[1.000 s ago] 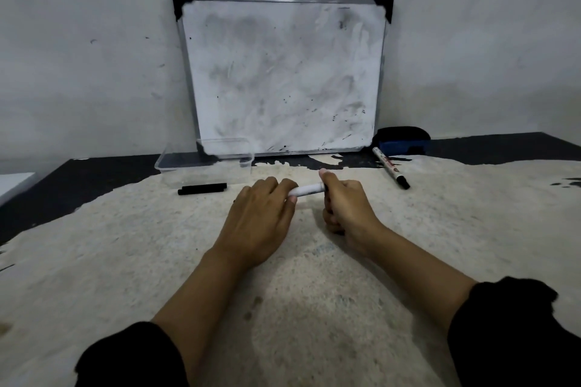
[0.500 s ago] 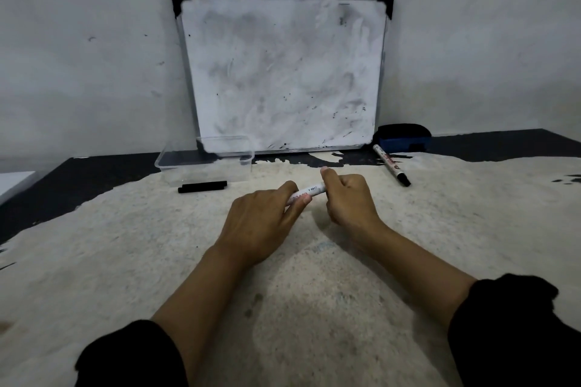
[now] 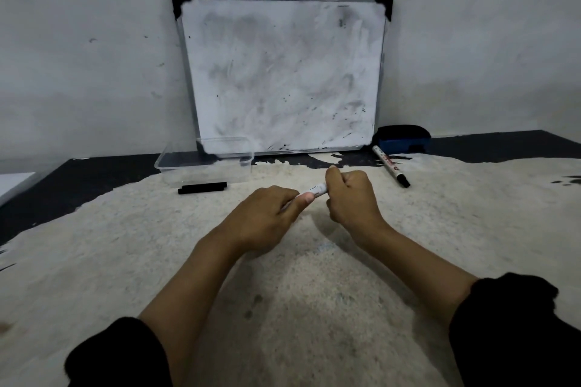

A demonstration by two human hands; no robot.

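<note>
marker ends hidden in left hand and right hand, print unreadable (too small)

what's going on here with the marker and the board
A person holds a white marker in both hands above the table: the left hand grips one end and the right hand grips the other, as if working its cap. The smudged whiteboard leans against the wall with no writing on it. A clear box, a black stick, a second marker and an eraser lie untouched near it.
</note>
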